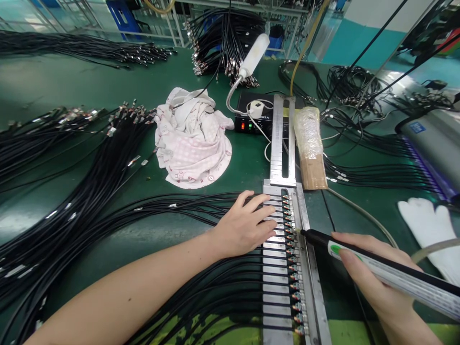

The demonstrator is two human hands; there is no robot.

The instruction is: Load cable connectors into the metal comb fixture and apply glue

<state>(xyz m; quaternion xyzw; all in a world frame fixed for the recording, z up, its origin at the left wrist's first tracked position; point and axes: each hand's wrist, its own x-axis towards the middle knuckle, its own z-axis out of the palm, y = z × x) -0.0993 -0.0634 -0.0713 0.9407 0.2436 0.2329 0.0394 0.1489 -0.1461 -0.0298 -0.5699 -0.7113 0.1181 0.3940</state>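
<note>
A long metal fixture (276,278) on the bench holds a row of black cables (230,261) in its slots, their small metal connectors (295,275) lined up along the right side. My left hand (247,225) lies over the upper cables with fingers spread, fingertips resting on the slotted plate. In my right hand (377,278) is a thick pen-shaped dispenser (391,275), black with a white label and a green button. Its thin tip is close to the connectors beside my left fingertips; whether it touches one I cannot tell.
A crumpled pink-and-white cloth (196,143) lies beyond my left hand. Behind the fixture stand a black control box (247,125), a white lamp (254,56) and a wrapped block (312,148). Cable bundles (122,124) spread left. Rightward are a white glove (427,230) and a purple-lit grey machine (434,143).
</note>
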